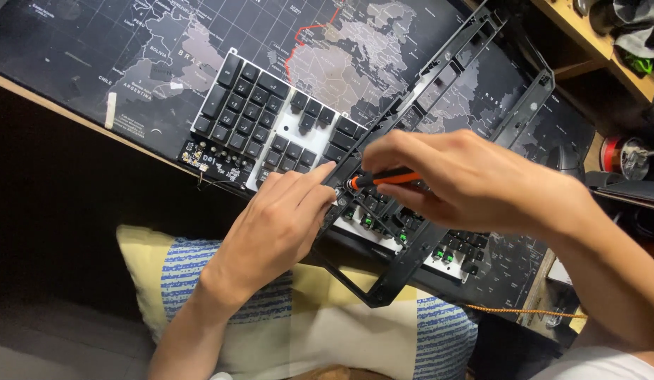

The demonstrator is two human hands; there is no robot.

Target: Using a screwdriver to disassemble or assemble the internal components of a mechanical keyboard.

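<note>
Orange screwdriver (383, 179) tip hidden between right hand (467, 179), left hand (281, 222).

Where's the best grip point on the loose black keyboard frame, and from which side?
Probably the bare long rail of the black keyboard frame at its far end, from the right. It tilts off the keyboard there, away from both hands: left hand, right hand holding the orange screwdriver.
</note>
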